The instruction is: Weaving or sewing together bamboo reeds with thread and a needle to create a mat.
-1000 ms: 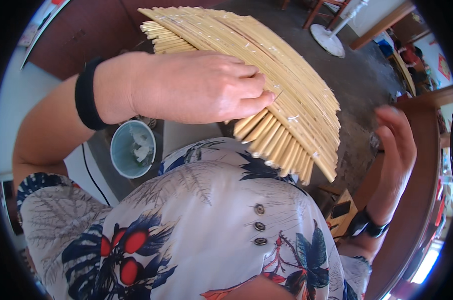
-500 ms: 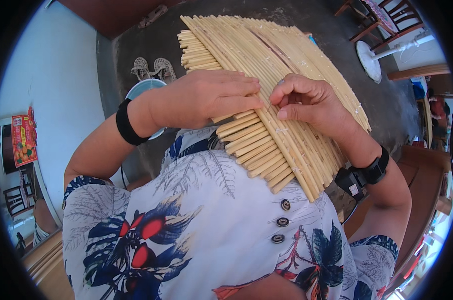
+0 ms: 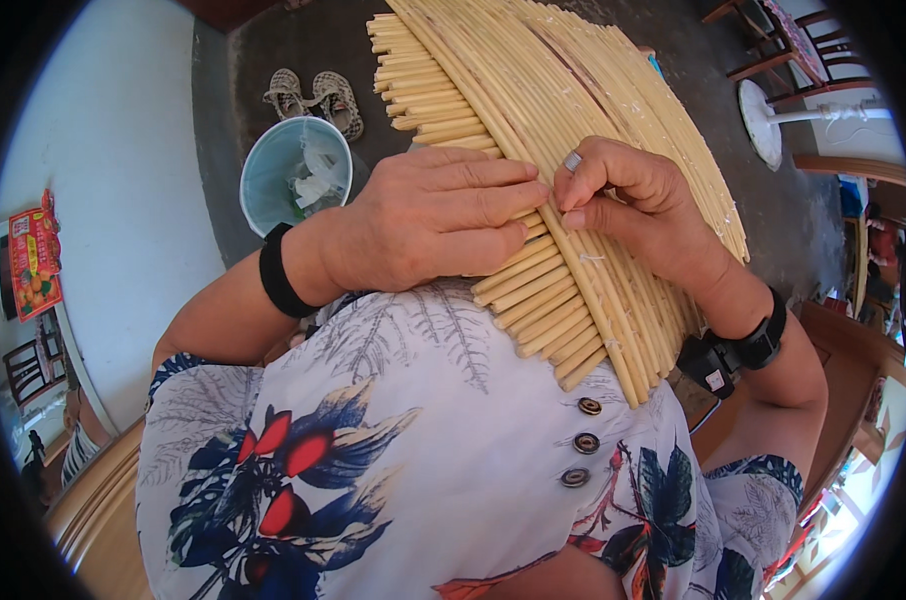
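Pinched narrowly, contents indistinct, the right hand (image 3: 645, 198) seems to bind the stalk mat (image 3: 603, 100); the left hand (image 3: 438, 215) lies extended. The next move calls for steady pressure.

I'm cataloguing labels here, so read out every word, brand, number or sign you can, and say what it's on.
No text is readable.
Red package at far left: lettering too small and blurred to read.
White label on the black wrist-worn device: too small to read.

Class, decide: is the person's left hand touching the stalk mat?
Touching: the head view shows the left hand resting fingers-down across the stalk mat.
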A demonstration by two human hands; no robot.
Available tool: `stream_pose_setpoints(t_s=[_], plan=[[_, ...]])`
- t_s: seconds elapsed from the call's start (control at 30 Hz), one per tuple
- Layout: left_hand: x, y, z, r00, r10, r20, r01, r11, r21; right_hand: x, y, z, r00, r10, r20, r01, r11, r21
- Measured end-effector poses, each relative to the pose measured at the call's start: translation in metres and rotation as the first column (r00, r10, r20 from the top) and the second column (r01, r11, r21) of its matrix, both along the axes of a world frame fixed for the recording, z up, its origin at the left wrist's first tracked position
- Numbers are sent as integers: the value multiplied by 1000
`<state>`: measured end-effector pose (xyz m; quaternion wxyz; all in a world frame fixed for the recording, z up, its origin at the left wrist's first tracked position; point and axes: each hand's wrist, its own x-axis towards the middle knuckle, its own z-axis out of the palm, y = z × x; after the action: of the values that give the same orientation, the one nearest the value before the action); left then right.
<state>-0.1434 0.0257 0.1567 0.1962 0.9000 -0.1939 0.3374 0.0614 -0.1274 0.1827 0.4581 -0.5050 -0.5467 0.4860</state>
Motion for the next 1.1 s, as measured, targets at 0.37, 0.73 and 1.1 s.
stream_pose_setpoints(t_s=[0.37, 0.73, 1.1], plan=[[-7, 3, 4, 1000, 5, -23, -6, 1000, -28, -15, 0, -7, 961, -106, 257, 35, 963, 266], [11, 25, -34, 1000, 24, -18, -26, 996, -89, 4, 21, -34, 959, -116, 258, 57, 973, 225], [4, 43, -49, 998, 30, -46, -35, 993, -111, -3, 42, -49, 952, -98, 289, 32, 974, 225]])
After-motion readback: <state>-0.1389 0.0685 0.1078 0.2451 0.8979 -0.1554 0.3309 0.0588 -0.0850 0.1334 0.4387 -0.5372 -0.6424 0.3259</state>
